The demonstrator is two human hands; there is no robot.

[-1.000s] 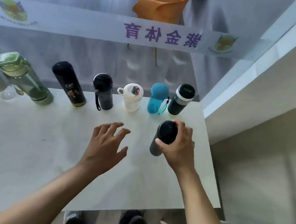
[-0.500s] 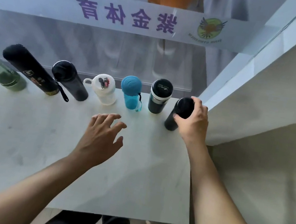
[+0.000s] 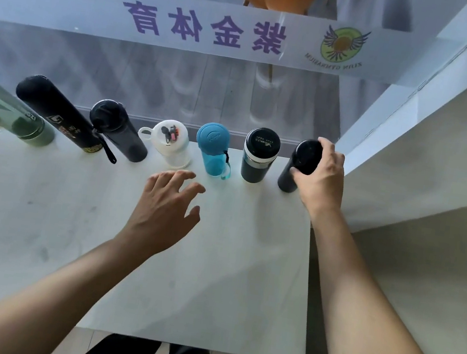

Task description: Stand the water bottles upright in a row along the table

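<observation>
Beside the white-banded dark flask (image 3: 260, 156), at the row's right end on the pale counter (image 3: 37, 223), the right hand (image 3: 321, 176) gripped the tall matte-black cylindrical bottle (image 3: 300, 165) near its cap, seemingly setting it down upright. Releasing looked next. The left hand (image 3: 165, 209) hovered empty, fingers spread.

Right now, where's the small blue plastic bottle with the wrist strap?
In the head view, the small blue plastic bottle stands mid-row at the table's far edge, between the white-lidded clear bottle on its left and the white-banded black flask on its right.
</observation>
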